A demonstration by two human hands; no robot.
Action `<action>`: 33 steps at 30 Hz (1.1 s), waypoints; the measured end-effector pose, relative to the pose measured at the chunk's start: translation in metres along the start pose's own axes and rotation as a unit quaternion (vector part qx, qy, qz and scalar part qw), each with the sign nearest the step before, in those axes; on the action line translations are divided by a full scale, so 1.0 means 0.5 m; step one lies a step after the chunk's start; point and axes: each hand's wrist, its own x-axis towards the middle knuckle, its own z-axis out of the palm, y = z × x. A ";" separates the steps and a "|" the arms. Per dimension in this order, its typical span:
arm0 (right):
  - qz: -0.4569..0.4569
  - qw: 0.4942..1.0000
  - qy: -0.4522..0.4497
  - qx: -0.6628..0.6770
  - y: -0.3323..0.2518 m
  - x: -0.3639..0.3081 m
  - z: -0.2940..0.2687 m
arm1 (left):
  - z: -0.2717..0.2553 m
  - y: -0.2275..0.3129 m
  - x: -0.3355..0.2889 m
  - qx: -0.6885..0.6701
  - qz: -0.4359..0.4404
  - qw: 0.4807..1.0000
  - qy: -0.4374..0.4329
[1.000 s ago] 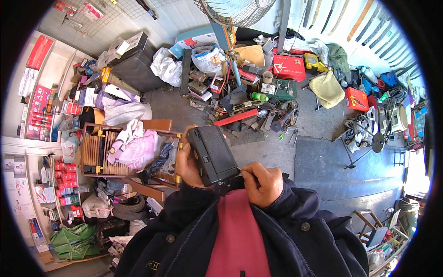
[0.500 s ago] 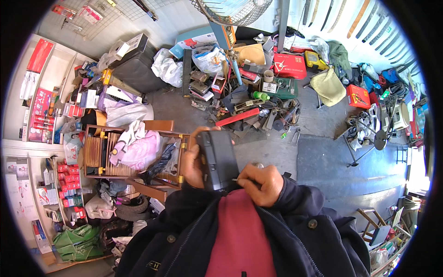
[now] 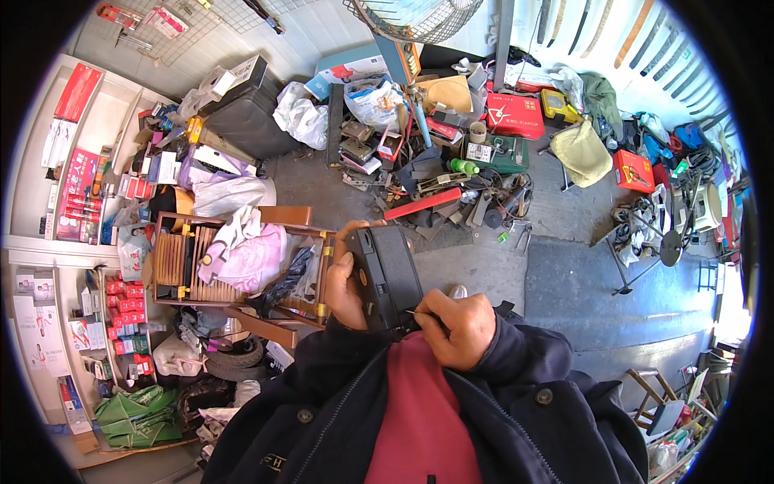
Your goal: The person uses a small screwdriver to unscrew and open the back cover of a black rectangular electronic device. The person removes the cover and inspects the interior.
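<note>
My left hand is wrapped round the left side of a black boxy device, holding it up in front of my chest. The device is tilted, with a broad dark face and a narrower side showing; its exact kind is not clear. At its lower right corner my right hand is closed in a pinch. A thin, pale, pin-like piece sticks out from the right fingertips and meets the device's edge. Most of that piece is hidden by the fingers.
To the left stands an open wooden case with cloth in it, beside shelves of small boxes. Ahead lies a heap of tools and metal parts, with a red case behind. A cloth-covered stool stands at the right.
The device has turned slightly, so more of its left side shows. Both hands keep their hold, the right still pinching at the corner. The whole view has shifted a little.
</note>
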 end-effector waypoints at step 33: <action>0.060 0.997 -0.029 0.051 -0.031 -0.024 -0.030 | 0.003 0.009 -0.015 -0.042 -0.048 0.997 -0.054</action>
